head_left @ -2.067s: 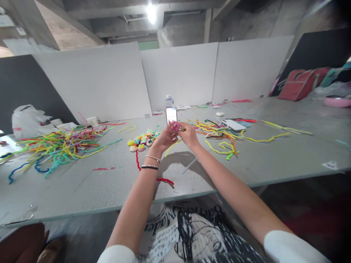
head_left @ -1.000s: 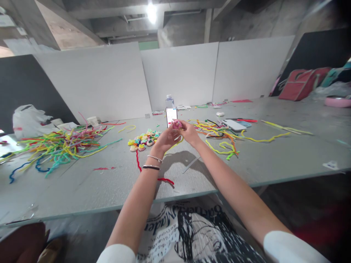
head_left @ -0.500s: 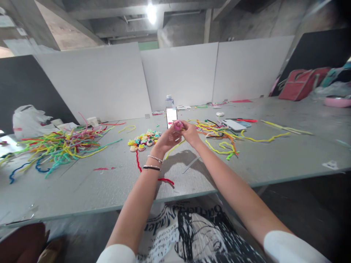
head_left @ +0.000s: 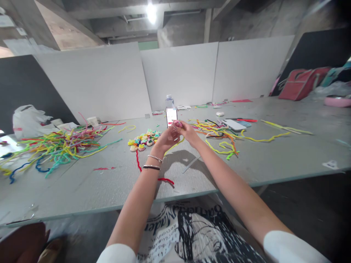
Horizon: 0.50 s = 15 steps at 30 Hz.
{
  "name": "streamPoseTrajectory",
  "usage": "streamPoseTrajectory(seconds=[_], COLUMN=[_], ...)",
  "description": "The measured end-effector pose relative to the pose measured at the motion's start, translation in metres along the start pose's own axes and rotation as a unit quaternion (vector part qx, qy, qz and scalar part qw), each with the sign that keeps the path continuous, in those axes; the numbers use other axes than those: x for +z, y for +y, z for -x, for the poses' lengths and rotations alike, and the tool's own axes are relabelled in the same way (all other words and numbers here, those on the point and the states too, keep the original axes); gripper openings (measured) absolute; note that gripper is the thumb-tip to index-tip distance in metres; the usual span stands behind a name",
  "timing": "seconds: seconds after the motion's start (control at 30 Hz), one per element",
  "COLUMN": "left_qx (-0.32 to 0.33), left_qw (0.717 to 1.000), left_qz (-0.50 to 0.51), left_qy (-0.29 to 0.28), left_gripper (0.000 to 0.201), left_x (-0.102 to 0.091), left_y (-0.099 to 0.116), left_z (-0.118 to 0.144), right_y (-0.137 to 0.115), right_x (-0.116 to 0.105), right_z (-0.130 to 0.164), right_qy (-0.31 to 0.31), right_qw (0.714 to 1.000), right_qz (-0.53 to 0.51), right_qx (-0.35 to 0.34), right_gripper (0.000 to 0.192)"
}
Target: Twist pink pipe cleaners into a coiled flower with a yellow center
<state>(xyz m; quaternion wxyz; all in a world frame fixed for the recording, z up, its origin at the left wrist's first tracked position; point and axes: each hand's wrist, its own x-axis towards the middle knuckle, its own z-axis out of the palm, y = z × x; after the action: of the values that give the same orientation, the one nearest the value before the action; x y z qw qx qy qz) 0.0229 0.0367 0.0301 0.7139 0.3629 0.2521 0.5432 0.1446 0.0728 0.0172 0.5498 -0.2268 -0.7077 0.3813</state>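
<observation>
Between my two hands, above the table, is a small pink pipe-cleaner piece (head_left: pixel 177 124), mostly hidden by fingers. My left hand (head_left: pixel 168 138) has its fingers curled around the piece from the left. From the other side, the fingers of my right hand (head_left: pixel 188 132) pinch it. A yellow pipe cleaner (head_left: pixel 173 146) lies just below the hands. Left of them sits a cluster of small multicoloured pipe-cleaner pieces (head_left: pixel 144 140). Behind the hands a phone (head_left: pixel 172 115) with a lit screen stands upright, partly covered by the fingers.
A big tangle of pipe cleaners (head_left: pixel 68 142) spreads at the left, near a white plastic bag (head_left: pixel 30 118). More pipe cleaners (head_left: pixel 223 144) lie at right beside a white flat device (head_left: pixel 233 125). A bottle (head_left: pixel 169 100) stands behind the phone. Red pieces (head_left: pixel 166 180) lie near the front edge.
Fingers of my right hand have shifted slightly over the pink piece, covering more of it. Both arms stay nearly in place.
</observation>
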Motion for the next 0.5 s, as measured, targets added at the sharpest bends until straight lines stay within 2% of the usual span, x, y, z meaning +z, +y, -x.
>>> streamPoseTrajectory(seconds=[0.17, 0.5], left_qx=[0.000, -0.016], left_qw=[1.000, 1.000], left_qz=[-0.021, -0.001], left_qy=[0.014, -0.009], left_gripper=[0.021, 0.021], left_x=[-0.0005, -0.0048], left_y=[-0.0003, -0.0012], left_z=[-0.0005, -0.0022], right_y=[-0.0008, 0.0046], right_x=[-0.0001, -0.0005], right_z=[0.0006, -0.0017], right_qy=[0.005, 0.029], right_qw=[1.000, 0.999], right_qz=[0.015, 0.013], right_qx=[-0.010, 0.001], right_gripper=[0.043, 0.039])
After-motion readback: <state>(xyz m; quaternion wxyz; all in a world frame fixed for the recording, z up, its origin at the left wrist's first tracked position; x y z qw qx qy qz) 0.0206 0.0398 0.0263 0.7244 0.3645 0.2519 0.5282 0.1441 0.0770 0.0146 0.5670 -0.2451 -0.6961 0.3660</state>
